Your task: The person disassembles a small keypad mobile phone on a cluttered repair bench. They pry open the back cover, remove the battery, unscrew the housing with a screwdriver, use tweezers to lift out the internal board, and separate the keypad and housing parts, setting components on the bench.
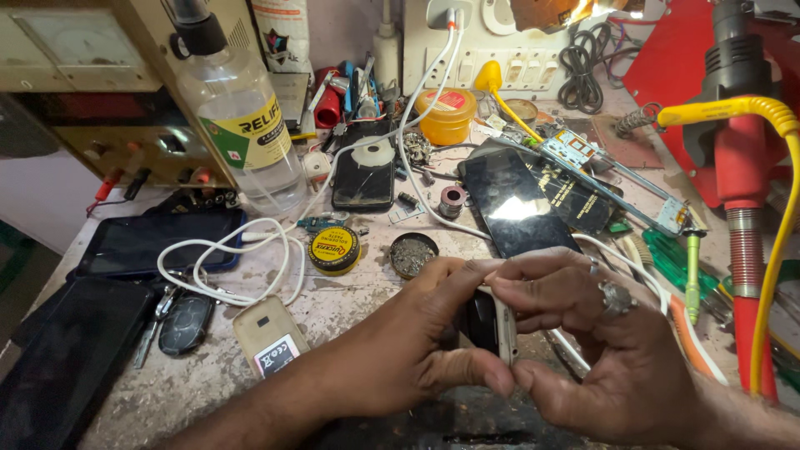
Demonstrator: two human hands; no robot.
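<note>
Both hands close around a small phone (492, 321), the left hand (433, 333) and right hand (583, 333) pinching its edges; fingers hide most of it. Just behind it lies a black smartphone (515, 204), with a round yellow paste tin (334, 250) to that smartphone's left and one clear bottle (242, 117) farther left.
</note>
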